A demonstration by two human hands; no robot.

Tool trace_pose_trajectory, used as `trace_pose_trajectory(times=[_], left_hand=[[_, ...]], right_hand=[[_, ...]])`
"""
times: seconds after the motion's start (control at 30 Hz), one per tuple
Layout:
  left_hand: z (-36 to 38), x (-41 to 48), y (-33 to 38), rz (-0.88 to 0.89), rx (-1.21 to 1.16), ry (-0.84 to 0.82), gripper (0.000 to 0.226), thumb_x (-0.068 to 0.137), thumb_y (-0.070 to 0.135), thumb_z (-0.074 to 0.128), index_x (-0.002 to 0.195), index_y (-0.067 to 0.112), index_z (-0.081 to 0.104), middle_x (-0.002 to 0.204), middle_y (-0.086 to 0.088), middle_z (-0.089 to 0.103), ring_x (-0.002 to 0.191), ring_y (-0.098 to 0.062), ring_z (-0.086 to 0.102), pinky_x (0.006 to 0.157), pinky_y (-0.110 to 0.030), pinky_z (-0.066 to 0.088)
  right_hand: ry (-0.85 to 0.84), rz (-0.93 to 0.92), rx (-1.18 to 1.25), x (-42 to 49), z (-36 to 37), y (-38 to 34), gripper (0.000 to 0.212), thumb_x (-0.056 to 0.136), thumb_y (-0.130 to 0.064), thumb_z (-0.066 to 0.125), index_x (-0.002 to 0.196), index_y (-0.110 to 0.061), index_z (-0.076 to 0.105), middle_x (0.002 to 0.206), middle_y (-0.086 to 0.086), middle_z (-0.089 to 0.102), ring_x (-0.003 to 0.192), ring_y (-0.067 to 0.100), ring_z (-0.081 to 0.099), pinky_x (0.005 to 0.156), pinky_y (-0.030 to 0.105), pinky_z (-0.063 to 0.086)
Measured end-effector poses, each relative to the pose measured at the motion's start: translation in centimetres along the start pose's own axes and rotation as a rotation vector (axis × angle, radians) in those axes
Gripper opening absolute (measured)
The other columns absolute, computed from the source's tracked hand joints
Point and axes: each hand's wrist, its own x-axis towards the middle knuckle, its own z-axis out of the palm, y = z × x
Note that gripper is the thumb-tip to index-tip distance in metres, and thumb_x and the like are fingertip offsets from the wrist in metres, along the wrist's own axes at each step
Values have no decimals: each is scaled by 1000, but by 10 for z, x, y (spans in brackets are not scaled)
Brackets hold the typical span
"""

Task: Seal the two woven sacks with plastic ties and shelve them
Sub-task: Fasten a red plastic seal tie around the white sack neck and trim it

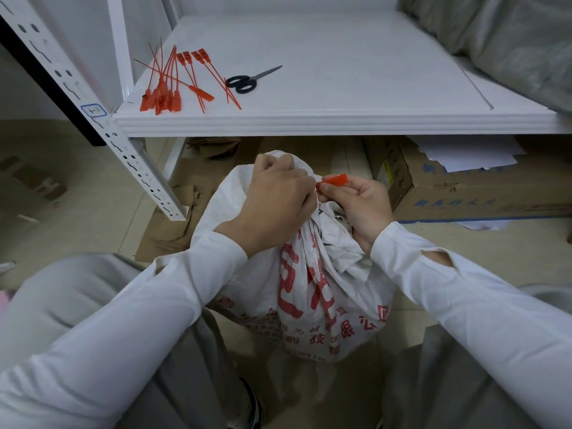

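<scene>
White woven sack with red print (309, 289) on tiled floor (93, 212), below white metal shelf (340, 125). Left hand (275, 199) clenched round gathered neck; right hand (359, 202) pinches red plastic tie (335, 180) at neck.

We see a crinkled woven-plastic sack (312, 305), glossy red plastic ties (162, 88) on a smooth white shelf (340, 91) (painted metal, it seems), and a matt cardboard box (464, 193).

Mid-frame, the left grip (275, 193) clutched the gathered neck of the sack (309, 292); the right grip (359, 205) pinched a red tie (335, 180) against it. Upper left, spare ties (168, 85) and scissors (243, 83) lay on the shelf (356, 88).
</scene>
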Motion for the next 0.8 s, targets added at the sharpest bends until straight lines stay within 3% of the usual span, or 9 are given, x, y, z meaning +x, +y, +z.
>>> trace_pose_trajectory(times=[0.17,0.63,0.8], left_hand=[[2,1,-1,12,4,24,32,92,26,43,60,22,40,61,7,44,72,-14,38,81,-37,29],[4,3,-1,-22,15,14,34,92,28,40,60,20,44,62,4,53,73,-14,40,82,-37,30],[4,4,-3,-2,-3,39,33,92,28,40,59,22,41,60,9,44,72,-13,38,80,-36,29]], right_hand=[[-89,37,51,-1,-5,-2,9,88,1,62,87,1,71,70,11,72,64,17,69,62,25,56],[-143,44,54,3,-11,-1,12,89,-5,62,87,0,73,80,18,72,75,23,70,74,30,56],[-156,45,69,1,-11,-2,12,89,-5,62,87,0,73,82,18,73,77,24,70,76,32,57]])
